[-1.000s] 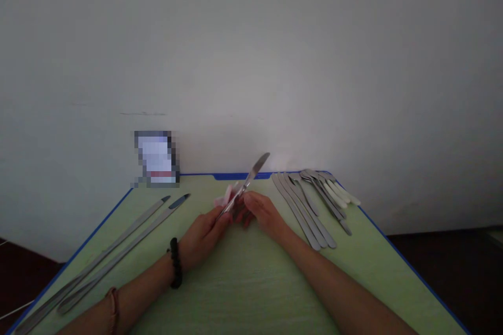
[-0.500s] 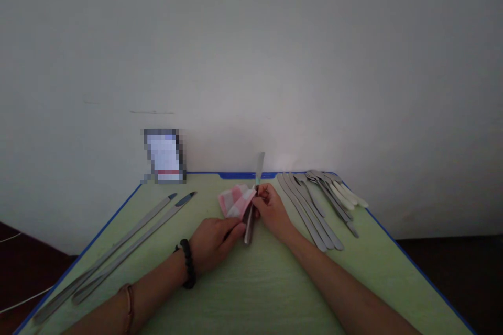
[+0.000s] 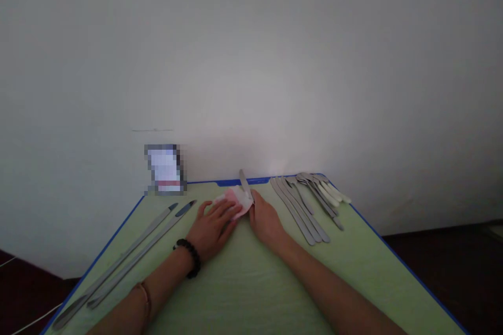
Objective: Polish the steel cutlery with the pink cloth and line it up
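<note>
A pink checked cloth [image 3: 236, 200] lies on the green table [image 3: 251, 277] near its far edge. My left hand [image 3: 212, 227] rests flat on the near part of the cloth, fingers stretched out. My right hand [image 3: 266, 220] is closed on a table knife [image 3: 245, 185], whose blade points away toward the wall just right of the cloth. The knife's handle is hidden inside my hand.
Two long knives [image 3: 129, 254] lie diagonally on the table's left side. A row of cutlery [image 3: 310, 201], knives and spoons, lies at the back right. A blurred-out card [image 3: 165, 167] stands at the back left against the white wall.
The knife has been lowered from upright to near the table beside the cloth. My left hand let go of it and spread flat onto the cloth.
</note>
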`<state>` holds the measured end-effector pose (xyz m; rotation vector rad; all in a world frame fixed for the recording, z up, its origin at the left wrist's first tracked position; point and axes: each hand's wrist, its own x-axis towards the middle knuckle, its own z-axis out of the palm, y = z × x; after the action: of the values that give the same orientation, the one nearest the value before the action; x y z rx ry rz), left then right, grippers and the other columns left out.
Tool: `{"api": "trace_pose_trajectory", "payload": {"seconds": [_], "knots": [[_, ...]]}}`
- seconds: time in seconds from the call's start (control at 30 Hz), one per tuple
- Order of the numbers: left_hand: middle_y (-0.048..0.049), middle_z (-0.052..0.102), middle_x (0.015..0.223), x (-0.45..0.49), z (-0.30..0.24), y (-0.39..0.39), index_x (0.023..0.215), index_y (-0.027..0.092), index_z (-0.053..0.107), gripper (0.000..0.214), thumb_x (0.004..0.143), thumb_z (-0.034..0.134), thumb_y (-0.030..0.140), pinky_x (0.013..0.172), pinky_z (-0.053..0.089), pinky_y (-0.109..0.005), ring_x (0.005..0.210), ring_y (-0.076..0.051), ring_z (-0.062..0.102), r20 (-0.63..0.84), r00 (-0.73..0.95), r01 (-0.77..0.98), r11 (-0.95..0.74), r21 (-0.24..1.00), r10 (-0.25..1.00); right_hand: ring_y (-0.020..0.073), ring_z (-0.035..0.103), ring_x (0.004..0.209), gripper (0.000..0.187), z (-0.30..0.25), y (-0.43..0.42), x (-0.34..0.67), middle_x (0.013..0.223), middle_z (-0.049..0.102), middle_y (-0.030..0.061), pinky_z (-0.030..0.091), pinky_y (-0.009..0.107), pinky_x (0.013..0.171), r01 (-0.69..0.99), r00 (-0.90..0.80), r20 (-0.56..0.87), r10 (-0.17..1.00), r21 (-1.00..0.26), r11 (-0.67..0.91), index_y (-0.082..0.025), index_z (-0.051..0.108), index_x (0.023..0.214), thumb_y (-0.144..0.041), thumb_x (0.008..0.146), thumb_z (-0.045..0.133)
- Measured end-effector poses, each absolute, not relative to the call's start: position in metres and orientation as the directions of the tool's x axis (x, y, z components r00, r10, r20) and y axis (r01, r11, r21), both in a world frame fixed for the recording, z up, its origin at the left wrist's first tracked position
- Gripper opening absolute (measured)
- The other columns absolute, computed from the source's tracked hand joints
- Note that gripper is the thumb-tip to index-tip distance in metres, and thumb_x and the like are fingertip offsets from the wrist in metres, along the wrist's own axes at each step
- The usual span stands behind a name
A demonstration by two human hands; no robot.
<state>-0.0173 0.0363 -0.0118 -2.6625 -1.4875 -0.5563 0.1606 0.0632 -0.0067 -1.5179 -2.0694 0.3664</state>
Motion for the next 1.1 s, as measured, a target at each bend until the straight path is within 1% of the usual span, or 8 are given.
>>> {"api": "trace_pose_trajectory", "payload": {"seconds": [0.1, 0.2, 0.3, 0.4, 0.63, 0.83, 0.97, 1.1], "knots": [[-0.0069, 0.059, 0.128, -0.022, -0.012, 0.039, 0.128, 0.029, 0.053, 0.036, 0.095, 0.038, 0.032, 0.101, 0.028, -0.053, 0.119, -0.026, 0.049, 0.338, 0.428, 0.867, -0.487, 0.108, 0.838, 0.0233, 0.063, 0.093, 0.048, -0.001, 0.054, 0.167, 0.114, 0.059, 0.0196, 0.047, 0.031, 0.075, 0.920, -0.244, 0.210, 0.947, -0.259, 0.295, -0.009, 0.042, 0.131, -0.003, 0.085, 0.029], [-0.0068, 0.060, 0.126, -0.024, -0.014, 0.041, 0.127, 0.028, 0.054, 0.036, 0.095, 0.039, 0.033, 0.100, 0.030, -0.051, 0.118, -0.026, 0.050, 0.355, 0.417, 0.873, -0.477, 0.099, 0.837, 0.0214, 0.064, 0.085, 0.048, 0.004, 0.048, 0.179, 0.115, 0.057, 0.0200, 0.047, 0.029, 0.066, 0.966, -0.231, 0.166, 0.959, -0.081, 0.247, -0.009, 0.049, 0.126, 0.000, 0.085, 0.027], [-0.0065, 0.060, 0.126, -0.024, -0.017, 0.040, 0.126, 0.029, 0.055, 0.036, 0.094, 0.039, 0.033, 0.100, 0.031, -0.049, 0.117, -0.026, 0.051, 0.369, 0.410, 0.876, -0.473, 0.097, 0.834, 0.0226, 0.064, 0.082, 0.043, 0.007, 0.043, 0.189, 0.109, 0.059, 0.0204, 0.048, 0.031, 0.065, 0.978, -0.207, 0.165, 0.964, 0.020, 0.206, -0.009, 0.057, 0.116, 0.000, 0.084, 0.029], [-0.0062, 0.060, 0.127, -0.024, -0.020, 0.040, 0.126, 0.029, 0.055, 0.036, 0.094, 0.039, 0.032, 0.101, 0.031, -0.048, 0.118, -0.025, 0.050, 0.382, 0.404, 0.875, -0.473, 0.103, 0.831, 0.0277, 0.061, 0.089, 0.038, 0.008, 0.041, 0.193, 0.100, 0.061, 0.0223, 0.047, 0.038, 0.072, 0.977, -0.212, 0.188, 0.959, 0.072, 0.201, -0.005, 0.064, 0.104, 0.000, 0.083, 0.033], [-0.0080, 0.057, 0.132, -0.025, -0.024, 0.035, 0.129, 0.026, 0.054, 0.039, 0.094, 0.037, 0.033, 0.103, 0.033, -0.048, 0.123, -0.027, 0.048, 0.369, 0.392, 0.879, -0.461, 0.121, 0.843, 0.0291, 0.059, 0.095, 0.036, 0.007, 0.047, 0.201, 0.101, 0.062, 0.0231, 0.044, 0.039, 0.078, 0.985, -0.172, 0.222, 0.960, 0.047, 0.166, -0.004, 0.067, 0.101, 0.000, 0.084, 0.036], [-0.0074, 0.051, 0.138, -0.024, -0.019, 0.016, 0.134, 0.024, 0.048, 0.042, 0.094, 0.038, 0.034, 0.106, 0.032, -0.046, 0.129, -0.025, 0.043, 0.333, 0.438, 0.854, -0.503, 0.137, 0.835, 0.0259, 0.060, 0.089, 0.037, 0.009, 0.044, 0.211, 0.105, 0.061, 0.0202, 0.044, 0.037, 0.075, 0.977, -0.202, 0.250, 0.947, 0.119, 0.177, -0.006, 0.064, 0.104, -0.003, 0.086, 0.032], [-0.0112, 0.042, 0.145, -0.034, -0.022, -0.008, 0.137, 0.018, 0.042, 0.047, 0.094, 0.036, 0.033, 0.110, 0.026, -0.049, 0.135, -0.025, 0.033, 0.384, 0.353, 0.898, -0.424, 0.115, 0.853, 0.0255, 0.058, 0.098, 0.040, 0.003, 0.032, 0.202, 0.115, 0.060, 0.0171, 0.044, 0.038, 0.082, 0.950, -0.307, 0.301, 0.903, 0.035, 0.311, -0.012, 0.055, 0.122, -0.008, 0.089, 0.034], [-0.0149, 0.044, 0.142, -0.059, -0.033, -0.030, 0.134, 0.014, 0.045, 0.048, 0.094, 0.034, 0.038, 0.111, 0.022, -0.053, 0.134, -0.028, 0.035, 0.396, 0.177, 0.969, -0.229, 0.088, 0.901, 0.0269, 0.049, 0.116, 0.046, -0.006, 0.019, 0.175, 0.135, 0.048, 0.0154, 0.041, 0.039, 0.094, 0.856, -0.438, 0.362, 0.823, -0.112, 0.505, -0.016, 0.040, 0.137, -0.021, 0.092, 0.037]]}}
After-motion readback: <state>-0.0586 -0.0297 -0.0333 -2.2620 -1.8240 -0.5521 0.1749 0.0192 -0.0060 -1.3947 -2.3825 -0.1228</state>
